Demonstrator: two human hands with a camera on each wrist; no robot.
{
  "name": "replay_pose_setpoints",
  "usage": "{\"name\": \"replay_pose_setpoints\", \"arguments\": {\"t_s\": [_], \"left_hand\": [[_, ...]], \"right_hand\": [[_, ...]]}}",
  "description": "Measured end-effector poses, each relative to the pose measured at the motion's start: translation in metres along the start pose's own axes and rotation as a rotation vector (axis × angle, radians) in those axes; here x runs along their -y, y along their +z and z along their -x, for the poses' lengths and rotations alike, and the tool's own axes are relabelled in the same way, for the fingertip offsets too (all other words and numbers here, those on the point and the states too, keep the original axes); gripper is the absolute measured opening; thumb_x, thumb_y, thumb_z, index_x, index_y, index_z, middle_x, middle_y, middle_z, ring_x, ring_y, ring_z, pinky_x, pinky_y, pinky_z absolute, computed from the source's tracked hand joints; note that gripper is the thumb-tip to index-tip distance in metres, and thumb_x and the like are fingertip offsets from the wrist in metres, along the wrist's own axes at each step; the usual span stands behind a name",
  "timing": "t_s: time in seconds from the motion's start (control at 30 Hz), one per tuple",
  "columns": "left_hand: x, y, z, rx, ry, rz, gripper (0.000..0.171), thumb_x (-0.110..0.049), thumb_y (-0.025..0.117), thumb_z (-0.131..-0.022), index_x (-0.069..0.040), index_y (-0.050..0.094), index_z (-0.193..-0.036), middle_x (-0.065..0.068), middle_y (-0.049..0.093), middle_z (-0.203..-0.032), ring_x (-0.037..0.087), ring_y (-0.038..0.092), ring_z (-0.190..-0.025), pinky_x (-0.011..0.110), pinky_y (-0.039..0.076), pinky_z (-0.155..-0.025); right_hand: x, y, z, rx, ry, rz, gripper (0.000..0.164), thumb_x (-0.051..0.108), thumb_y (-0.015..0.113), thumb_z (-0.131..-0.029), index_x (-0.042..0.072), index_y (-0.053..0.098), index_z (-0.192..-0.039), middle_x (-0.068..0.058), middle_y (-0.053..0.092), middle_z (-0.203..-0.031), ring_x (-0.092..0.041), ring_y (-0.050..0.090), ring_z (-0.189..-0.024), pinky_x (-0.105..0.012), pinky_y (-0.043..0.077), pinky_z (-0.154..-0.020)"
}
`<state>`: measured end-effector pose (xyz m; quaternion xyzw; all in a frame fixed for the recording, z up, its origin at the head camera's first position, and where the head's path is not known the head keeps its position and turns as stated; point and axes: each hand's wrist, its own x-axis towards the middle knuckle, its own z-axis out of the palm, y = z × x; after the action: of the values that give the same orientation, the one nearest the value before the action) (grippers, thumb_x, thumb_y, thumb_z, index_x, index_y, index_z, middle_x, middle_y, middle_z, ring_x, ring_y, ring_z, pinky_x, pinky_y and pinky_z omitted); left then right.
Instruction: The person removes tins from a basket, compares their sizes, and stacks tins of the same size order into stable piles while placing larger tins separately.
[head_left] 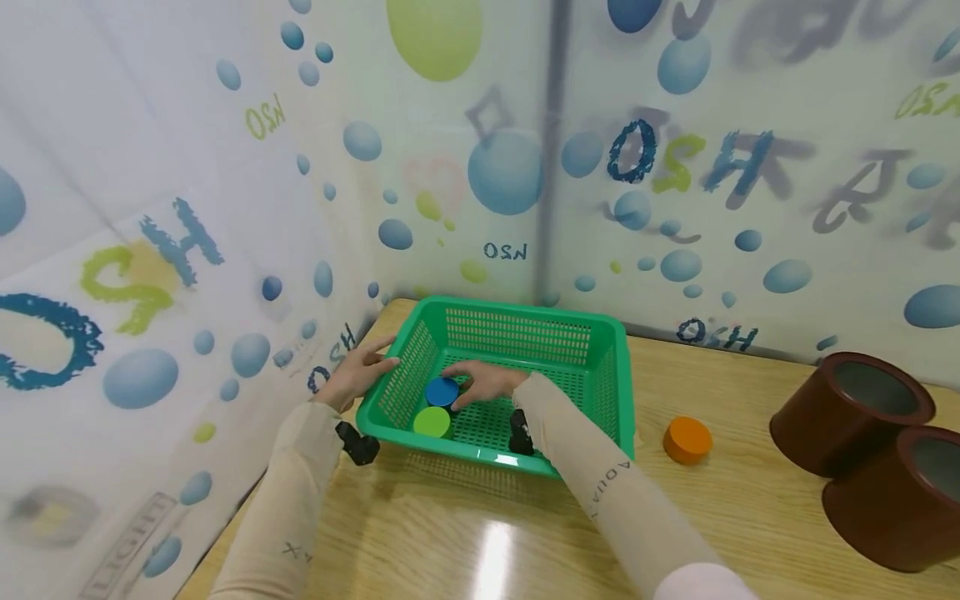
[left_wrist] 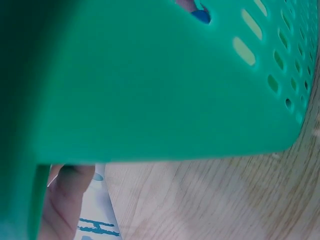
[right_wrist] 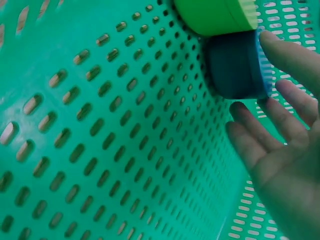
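On the wooden table stands a green plastic basket with slotted walls. My left hand is at its left rim, thumb at the edge, and in the left wrist view a bent finger shows under the rim. Inside the basket, my right hand has thumb and fingertips at opposite sides of a blue cylinder with a ridged edge. The right wrist view shows this cylinder against a lime green cylinder. Both stand in the basket's near left corner.
An orange cylinder stands on the table right of the basket. Two brown pots lean at the far right. Printed curtains hang behind the table and along its left side.
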<state>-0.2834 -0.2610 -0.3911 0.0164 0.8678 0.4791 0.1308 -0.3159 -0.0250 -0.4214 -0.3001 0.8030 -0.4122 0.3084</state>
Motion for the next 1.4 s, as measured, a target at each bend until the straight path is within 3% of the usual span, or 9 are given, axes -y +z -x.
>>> {"name": "replay_pose_setpoints", "arguments": {"t_s": [0.17, 0.2, 0.4, 0.43, 0.6, 1.1, 1.4], "left_hand": [[0.000, 0.000, 0.000, 0.005, 0.008, 0.003, 0.057, -0.031, 0.047, -0.093, -0.021, 0.021, -0.143, 0.025, 0.025, -0.139, 0.039, 0.041, -0.115, 0.049, 0.042, -0.085], [0.000, 0.000, 0.000, 0.005, 0.009, 0.002, 0.057, -0.031, 0.046, -0.093, -0.021, 0.021, -0.143, 0.025, 0.025, -0.138, 0.039, 0.041, -0.115, 0.049, 0.042, -0.085], [0.001, 0.000, 0.000, -0.002, -0.005, 0.002, 0.056, -0.030, 0.047, -0.093, -0.024, 0.022, -0.142, 0.023, 0.027, -0.138, 0.039, 0.040, -0.115, 0.051, 0.040, -0.087], [0.000, 0.000, 0.000, -0.005, -0.011, 0.006, 0.055, -0.031, 0.047, -0.093, -0.025, 0.022, -0.142, 0.022, 0.029, -0.138, 0.038, 0.041, -0.115, 0.051, 0.040, -0.087], [0.000, 0.001, -0.001, -0.005, -0.009, 0.000, 0.057, -0.031, 0.047, -0.093, -0.022, 0.021, -0.143, 0.023, 0.031, -0.135, 0.039, 0.042, -0.114, 0.050, 0.041, -0.086], [0.002, 0.004, -0.004, -0.004, 0.032, 0.009, 0.056, -0.025, 0.049, -0.093, -0.019, 0.024, -0.142, 0.025, 0.036, -0.132, 0.037, 0.046, -0.110, 0.044, 0.046, -0.080], [-0.001, 0.004, -0.002, -0.003, 0.041, -0.015, 0.056, -0.026, 0.049, -0.093, -0.019, 0.024, -0.142, 0.024, 0.036, -0.132, 0.038, 0.043, -0.112, 0.047, 0.044, -0.083]], "right_hand": [[-0.006, 0.001, -0.006, -0.023, -0.004, -0.003, 0.063, 0.004, 0.067, -0.078, 0.004, 0.037, -0.134, -0.013, 0.036, -0.135, -0.027, 0.039, -0.119, -0.032, 0.040, -0.090], [-0.015, 0.000, -0.012, -0.022, -0.029, -0.004, 0.064, 0.008, 0.069, -0.077, 0.008, 0.039, -0.134, -0.011, 0.037, -0.133, -0.025, 0.042, -0.117, -0.031, 0.042, -0.087], [-0.018, 0.000, -0.013, -0.060, 0.029, 0.017, 0.064, 0.012, 0.070, -0.077, 0.016, 0.041, -0.133, -0.012, 0.040, -0.128, -0.025, 0.045, -0.113, -0.034, 0.044, -0.083], [-0.008, 0.001, -0.006, -0.072, 0.063, 0.023, 0.063, 0.009, 0.069, -0.078, 0.014, 0.040, -0.134, -0.014, 0.040, -0.128, -0.026, 0.043, -0.114, -0.036, 0.043, -0.085], [-0.002, 0.003, 0.000, -0.095, 0.063, 0.081, 0.060, 0.008, 0.067, -0.079, 0.008, 0.041, -0.133, -0.016, 0.044, -0.124, -0.028, 0.043, -0.113, -0.038, 0.042, -0.085], [-0.005, 0.003, 0.005, -0.142, 0.115, 0.083, 0.053, 0.012, 0.071, -0.077, 0.008, 0.047, -0.124, -0.012, 0.044, -0.124, -0.025, 0.043, -0.112, -0.035, 0.041, -0.087], [-0.004, -0.004, 0.014, -0.134, 0.124, 0.156, 0.050, 0.014, 0.072, -0.075, 0.005, 0.049, -0.118, -0.010, 0.047, -0.117, -0.025, 0.045, -0.108, -0.035, 0.042, -0.085]]}}
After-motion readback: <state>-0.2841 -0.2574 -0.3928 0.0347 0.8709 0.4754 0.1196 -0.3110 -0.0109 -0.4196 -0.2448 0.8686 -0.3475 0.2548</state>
